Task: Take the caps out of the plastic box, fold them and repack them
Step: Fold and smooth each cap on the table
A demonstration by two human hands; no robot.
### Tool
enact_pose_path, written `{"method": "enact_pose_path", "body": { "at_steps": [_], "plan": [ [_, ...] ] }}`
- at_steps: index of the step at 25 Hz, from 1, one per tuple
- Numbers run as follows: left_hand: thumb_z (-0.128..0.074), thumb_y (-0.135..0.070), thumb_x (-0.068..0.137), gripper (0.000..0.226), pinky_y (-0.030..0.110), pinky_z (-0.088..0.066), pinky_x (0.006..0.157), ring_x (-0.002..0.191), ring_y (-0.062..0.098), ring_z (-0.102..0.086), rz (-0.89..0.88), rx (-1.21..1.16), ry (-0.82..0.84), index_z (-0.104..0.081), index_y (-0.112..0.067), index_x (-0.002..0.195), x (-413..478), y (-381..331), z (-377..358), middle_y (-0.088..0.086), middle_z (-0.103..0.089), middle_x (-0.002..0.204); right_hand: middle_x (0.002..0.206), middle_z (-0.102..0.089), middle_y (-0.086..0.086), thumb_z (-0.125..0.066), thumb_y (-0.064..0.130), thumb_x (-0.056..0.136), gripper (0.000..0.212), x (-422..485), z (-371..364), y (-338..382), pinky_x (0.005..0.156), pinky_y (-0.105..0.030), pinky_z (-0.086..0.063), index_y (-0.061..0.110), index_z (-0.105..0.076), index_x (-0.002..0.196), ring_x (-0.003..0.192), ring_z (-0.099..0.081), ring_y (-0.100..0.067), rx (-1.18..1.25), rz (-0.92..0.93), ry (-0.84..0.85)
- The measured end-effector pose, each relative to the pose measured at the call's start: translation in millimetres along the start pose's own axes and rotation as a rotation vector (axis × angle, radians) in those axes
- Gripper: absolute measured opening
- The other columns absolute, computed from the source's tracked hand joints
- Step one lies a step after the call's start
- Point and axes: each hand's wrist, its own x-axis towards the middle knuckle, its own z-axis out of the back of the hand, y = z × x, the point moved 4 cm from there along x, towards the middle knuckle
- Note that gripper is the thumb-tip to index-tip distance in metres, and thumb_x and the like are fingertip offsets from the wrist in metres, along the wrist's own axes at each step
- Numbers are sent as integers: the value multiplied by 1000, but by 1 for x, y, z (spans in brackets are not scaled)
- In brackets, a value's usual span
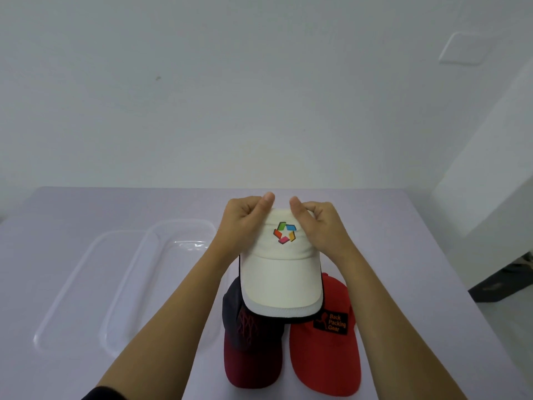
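The white cap is held up above the table, its brim pointing toward the person and its crown toward the far wall, a multicoloured star-shaped logo showing on the front panel. Both hands pinch the crown at its far edge: the left hand grips the left side with the thumb on top and the fingers curled under the fabric, and the right hand does the same on the right side, so both are closed on the cap with the thumbs near each other but not touching. Under the raised brim, two more caps lie flat on the table at the near edge. The dark red cap, with a navy crown and a stitched pattern, sits to the left; the bright red cap, carrying a black patch that reads "Back Packing Gear", sits just beside it to the right. The white brim hides their far parts. Well to the left, the clear plastic box rests on the table, and its transparent lid lies against its left side, overlapping it a little. A dark sleeve shows at the left forearm's near end.
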Motion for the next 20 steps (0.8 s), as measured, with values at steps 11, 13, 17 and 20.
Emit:
{"method": "enact_pose_path", "body": {
  "at_steps": [11, 13, 17, 20],
  "plan": [
    [-46, -36, 95, 53, 29, -25, 50, 51, 15, -30, -81, 14, -165, -31, -4, 56, -4, -10, -1, 8, -29, 53, 45, -25, -2, -51, 41, 91, 58, 1, 3, 20, 44, -26, -25, 19, -21, 46, 42, -26, -13, 212, 7, -264],
    [-41, -30, 99, 45, 26, -26, 52, 54, 9, -30, -98, 105, -191, -32, -12, 58, -6, -15, -2, 0, -31, 55, 43, -24, 4, -49, 40, 94, 58, 3, 8, 21, 44, -24, -23, 21, -20, 47, 42, -24, -9, 224, 35, -339],
    [-41, -30, 97, 45, 26, -26, 51, 53, 9, -28, -41, -46, -321, -27, -23, 55, -8, -9, 6, -9, -28, 54, 54, -31, -6, -37, 67, 84, 69, 1, 3, 7, 54, -27, -30, 5, -25, 54, 54, -33, -19, 212, -53, -291],
    [-41, -27, 97, 47, 26, -26, 49, 52, 10, -27, 4, -199, -321, -29, -8, 56, -12, -5, 0, -3, -27, 55, 50, -30, -2, -35, 55, 94, 59, -3, -5, 1, 50, -25, -30, 14, -24, 53, 50, -33, -19, 382, -154, -321]
  ]
}}
